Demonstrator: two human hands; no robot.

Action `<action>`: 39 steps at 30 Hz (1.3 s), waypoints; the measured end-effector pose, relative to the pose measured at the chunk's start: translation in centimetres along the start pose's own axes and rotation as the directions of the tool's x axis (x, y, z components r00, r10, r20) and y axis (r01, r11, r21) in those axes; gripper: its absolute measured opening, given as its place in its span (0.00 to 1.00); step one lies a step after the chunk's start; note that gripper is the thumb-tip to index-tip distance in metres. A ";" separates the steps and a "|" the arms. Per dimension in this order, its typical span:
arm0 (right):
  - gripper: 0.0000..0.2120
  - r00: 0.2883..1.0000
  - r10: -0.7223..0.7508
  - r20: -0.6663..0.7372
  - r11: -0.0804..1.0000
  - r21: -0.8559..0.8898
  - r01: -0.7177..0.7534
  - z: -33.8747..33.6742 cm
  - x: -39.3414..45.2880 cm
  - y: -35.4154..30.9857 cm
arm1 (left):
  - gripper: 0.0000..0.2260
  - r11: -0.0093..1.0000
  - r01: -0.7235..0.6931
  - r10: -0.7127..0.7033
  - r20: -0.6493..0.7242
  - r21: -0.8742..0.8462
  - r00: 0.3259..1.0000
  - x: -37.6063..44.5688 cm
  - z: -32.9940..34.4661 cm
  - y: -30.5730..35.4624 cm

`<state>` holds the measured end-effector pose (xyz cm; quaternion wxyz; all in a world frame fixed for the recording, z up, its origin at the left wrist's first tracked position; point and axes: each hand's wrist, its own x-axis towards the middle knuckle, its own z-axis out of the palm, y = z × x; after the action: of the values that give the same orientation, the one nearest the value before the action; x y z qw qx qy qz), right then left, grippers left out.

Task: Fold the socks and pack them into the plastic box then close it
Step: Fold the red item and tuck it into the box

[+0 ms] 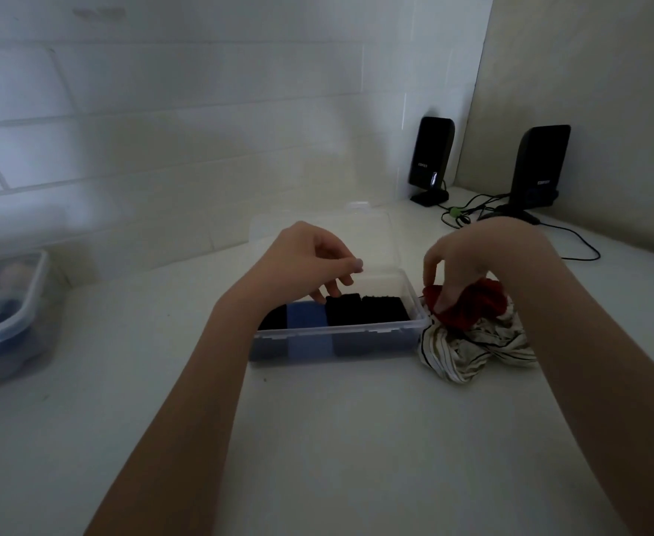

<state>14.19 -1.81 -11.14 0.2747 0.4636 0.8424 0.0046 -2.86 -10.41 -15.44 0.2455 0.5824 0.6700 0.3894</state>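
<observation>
A clear plastic box (337,331) stands open on the white table, its clear lid (379,241) tilted back behind it. Inside lie folded socks in a row: black socks (368,309) on the right, a blue sock (306,315) left of them and a dark one (273,319) at the far left. My left hand (309,261) hovers over the box with fingers apart, fingertips just above the black socks. Right of the box, my right hand (468,261) pinches a red sock (472,307) that lies on top of crumpled white striped socks (472,352).
Another clear container (6,323) with things in it stands at the left table edge. Two black speakers (431,156) (538,168) with trailing cables (572,241) stand at the back right corner. White tiled walls close the back and right.
</observation>
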 end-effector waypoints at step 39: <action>0.13 0.886 -0.314 -0.343 -0.250 0.929 0.271 -0.4 1.9 -3.3 | 0.07 0.195 -0.017 0.050 -0.007 -0.981 0.999 0.6 -1.9 -0.4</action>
<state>10.63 -2.14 -12.54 -0.1684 0.2897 0.6259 -0.7043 -4.77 -10.25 -14.60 0.5596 0.3140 0.2549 0.7234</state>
